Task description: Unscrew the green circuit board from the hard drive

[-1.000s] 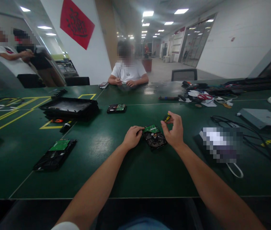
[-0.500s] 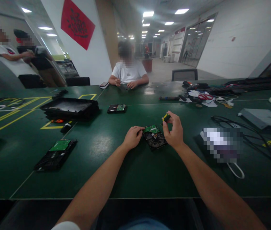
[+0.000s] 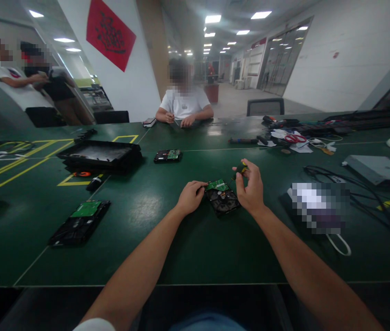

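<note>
A hard drive with a green circuit board facing up lies on the green table in front of me. My left hand grips its upper left edge between thumb and fingers. My right hand is closed around the black and yellow handle of a screwdriver, just above the drive's right side. The thin shaft points down toward the board; its tip is too small to make out.
Another hard drive lies to the left, a third farther back. Black trays stand at the back left. A pixelated object, black cables and a grey metal box lie right. A person sits opposite.
The screwdriver's handle has turned in my right fingers, showing less yellow, and my thumb has shifted slightly. My left hand and the hard drive stay in place.
</note>
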Tool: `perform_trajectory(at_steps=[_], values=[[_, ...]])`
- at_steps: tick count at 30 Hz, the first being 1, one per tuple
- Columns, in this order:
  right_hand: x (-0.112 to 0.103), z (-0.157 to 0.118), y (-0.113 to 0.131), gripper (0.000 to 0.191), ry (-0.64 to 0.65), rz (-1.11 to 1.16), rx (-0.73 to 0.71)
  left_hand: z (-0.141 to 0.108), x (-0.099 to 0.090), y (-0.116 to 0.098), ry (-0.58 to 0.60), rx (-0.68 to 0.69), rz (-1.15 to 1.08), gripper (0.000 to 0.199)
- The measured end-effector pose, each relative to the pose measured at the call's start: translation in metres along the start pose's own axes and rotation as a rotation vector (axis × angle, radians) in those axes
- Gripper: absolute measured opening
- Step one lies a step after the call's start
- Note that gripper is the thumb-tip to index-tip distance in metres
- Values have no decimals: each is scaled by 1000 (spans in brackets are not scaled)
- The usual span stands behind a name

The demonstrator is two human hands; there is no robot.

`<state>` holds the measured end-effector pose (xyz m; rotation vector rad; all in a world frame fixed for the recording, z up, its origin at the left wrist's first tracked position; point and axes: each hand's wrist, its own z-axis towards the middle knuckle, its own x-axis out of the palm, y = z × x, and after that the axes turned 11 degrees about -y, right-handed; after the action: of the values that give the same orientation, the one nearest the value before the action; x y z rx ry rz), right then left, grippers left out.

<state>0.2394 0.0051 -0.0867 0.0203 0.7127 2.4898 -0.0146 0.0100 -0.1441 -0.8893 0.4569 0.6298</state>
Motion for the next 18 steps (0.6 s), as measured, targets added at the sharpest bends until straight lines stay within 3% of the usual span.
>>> perform_trajectory(at_steps=[18], values=[[-3,3,3,53,-37,-110,-63,1,-1,-3,8,-11,2,30]])
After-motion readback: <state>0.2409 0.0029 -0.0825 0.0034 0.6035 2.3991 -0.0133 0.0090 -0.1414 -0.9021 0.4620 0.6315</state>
